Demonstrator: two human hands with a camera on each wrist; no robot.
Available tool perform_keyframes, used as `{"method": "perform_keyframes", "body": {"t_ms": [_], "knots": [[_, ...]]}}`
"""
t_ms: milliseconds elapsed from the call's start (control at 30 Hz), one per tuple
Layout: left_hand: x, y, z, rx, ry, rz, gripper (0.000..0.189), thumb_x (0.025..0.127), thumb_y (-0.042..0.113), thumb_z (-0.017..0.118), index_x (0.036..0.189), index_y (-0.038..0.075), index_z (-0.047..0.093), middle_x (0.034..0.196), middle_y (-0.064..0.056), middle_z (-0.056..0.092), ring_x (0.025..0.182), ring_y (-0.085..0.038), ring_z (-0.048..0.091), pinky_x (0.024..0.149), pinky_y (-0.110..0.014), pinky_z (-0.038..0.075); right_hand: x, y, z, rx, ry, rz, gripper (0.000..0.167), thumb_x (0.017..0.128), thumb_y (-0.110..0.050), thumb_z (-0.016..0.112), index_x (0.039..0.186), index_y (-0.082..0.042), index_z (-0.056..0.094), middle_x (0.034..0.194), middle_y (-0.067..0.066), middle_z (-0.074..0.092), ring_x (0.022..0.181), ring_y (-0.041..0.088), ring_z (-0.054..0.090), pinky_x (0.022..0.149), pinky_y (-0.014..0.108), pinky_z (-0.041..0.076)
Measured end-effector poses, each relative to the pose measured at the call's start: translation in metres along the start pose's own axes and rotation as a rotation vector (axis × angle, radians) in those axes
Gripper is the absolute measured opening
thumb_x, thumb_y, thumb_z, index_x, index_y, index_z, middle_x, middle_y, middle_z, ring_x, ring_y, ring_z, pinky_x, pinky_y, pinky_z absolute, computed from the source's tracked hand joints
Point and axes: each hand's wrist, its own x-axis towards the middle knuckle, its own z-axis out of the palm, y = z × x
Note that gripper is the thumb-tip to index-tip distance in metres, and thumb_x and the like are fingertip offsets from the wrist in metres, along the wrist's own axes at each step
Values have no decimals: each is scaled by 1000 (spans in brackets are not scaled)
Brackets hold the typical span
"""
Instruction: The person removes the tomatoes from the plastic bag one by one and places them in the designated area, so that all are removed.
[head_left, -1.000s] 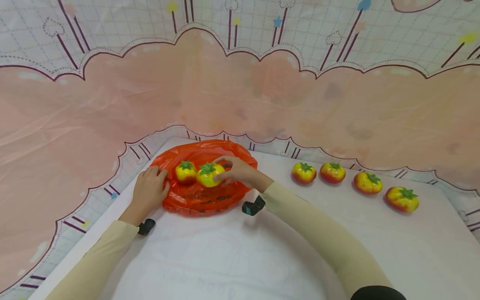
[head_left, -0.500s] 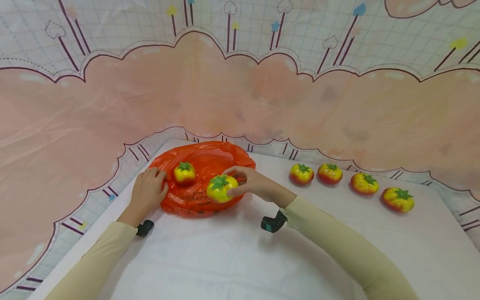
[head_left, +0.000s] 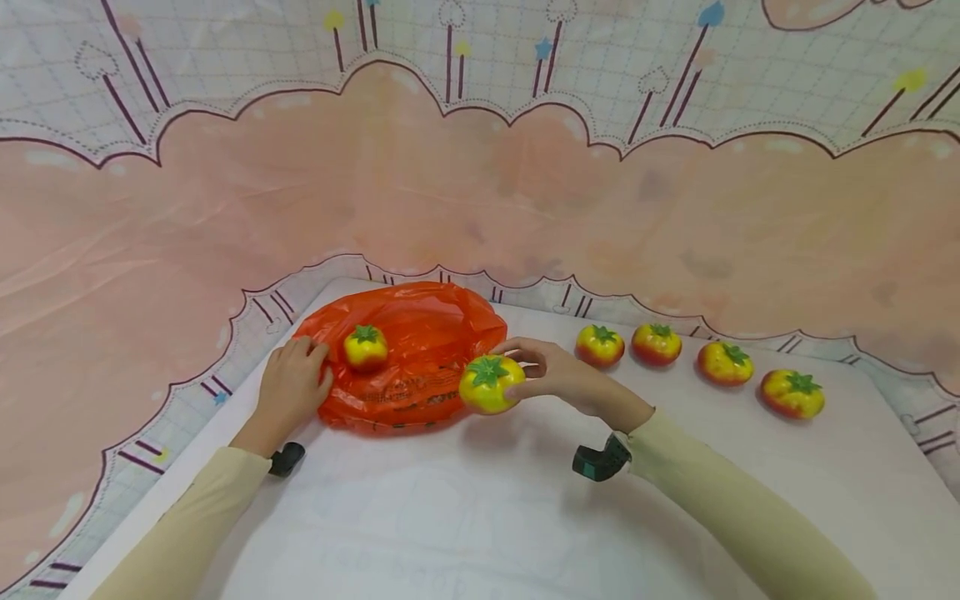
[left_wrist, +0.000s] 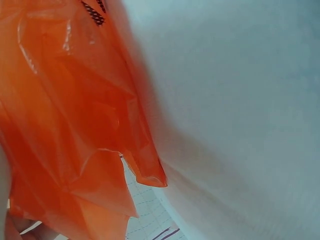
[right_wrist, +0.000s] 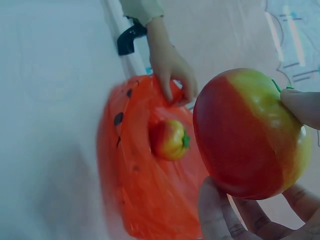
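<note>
My right hand (head_left: 551, 371) grips a toy tomato (head_left: 491, 385), yellow above and red below with a green leafy top, by the bag's right edge. The right wrist view shows the thumb and fingertips spread around this held tomato (right_wrist: 250, 135). An orange-red plastic bag (head_left: 420, 321) with dark print lies on the white table. My left hand (head_left: 291, 385) pinches its left edge, and the right wrist view shows that left hand (right_wrist: 172, 70) with thumb and fingers at the plastic. A second toy tomato (head_left: 366, 348) sits on the bag near the left hand.
Several more toy tomatoes (head_left: 656, 345) stand in a row at the back right of the white table (head_left: 420, 517). Behind the table hangs a pink and white patterned cloth (head_left: 300, 200). The table's left edge runs close along the left forearm.
My right hand has carried the toy tomato from the middle of the bag to the right and slightly nearer me. The left hand stays at the bag's left edge.
</note>
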Motion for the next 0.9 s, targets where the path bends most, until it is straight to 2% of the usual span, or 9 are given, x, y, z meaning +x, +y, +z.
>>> {"method": "perform_keyframes", "body": {"t_ms": [167,333,633,900], "knots": [[1,2,-1,-10,3,8,27,82,8,62,104,-7,59,101,-25,54,99,-40,48,92,-57,40,-17,6,-15,-14,40,21,53,80,-21,70,129,-18,49,134,8,49,125,29,46,98,44,47],[1,3,-1,-5,-32,-14,30,83,8,62,108,-7,59,105,-26,53,103,-41,47,95,-58,39,-34,12,-30,-37,91,41,55,80,-23,71,130,-21,48,137,6,47,129,31,42,99,45,47],[1,2,0,-2,-52,-36,34,83,10,63,112,-7,58,107,-27,53,105,-42,46,97,-60,38,-59,26,-57,-52,167,20,59,82,-22,68,135,-12,43,139,16,43,127,34,42,97,41,48],[2,1,0,8,-48,-30,31,83,10,62,110,-7,59,106,-27,54,103,-42,47,96,-58,39,-81,39,-76,-43,244,23,58,85,-20,65,137,-11,40,146,16,33,128,35,40,99,42,46]]}}
